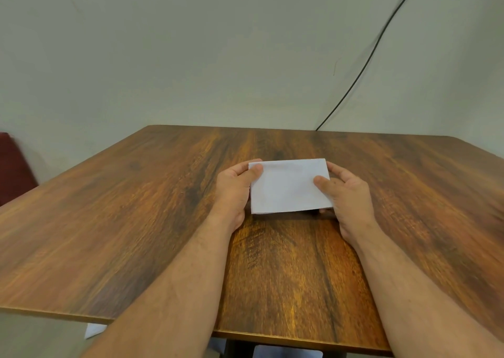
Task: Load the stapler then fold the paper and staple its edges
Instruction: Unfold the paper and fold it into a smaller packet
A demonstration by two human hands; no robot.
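A dark red chair (13, 166) stands at the far left; on the brown wood-grain table (136, 221) the left hand (234, 191) and right hand (346, 194) pinch opposite ends of the folded white paper rectangle (289, 186), thumbs on top, mid-table

From my remote seat I see the paper (289, 186), a white sheet folded into a compact rectangle, held just above the middle of the table (136, 221) with its long edges running left to right and its face tilted toward the camera. My left hand (236, 191) pinches its left edge, thumb on top; my right hand (346, 194) pinches its right edge the same way. Its near edge casts a thin shadow on the wood
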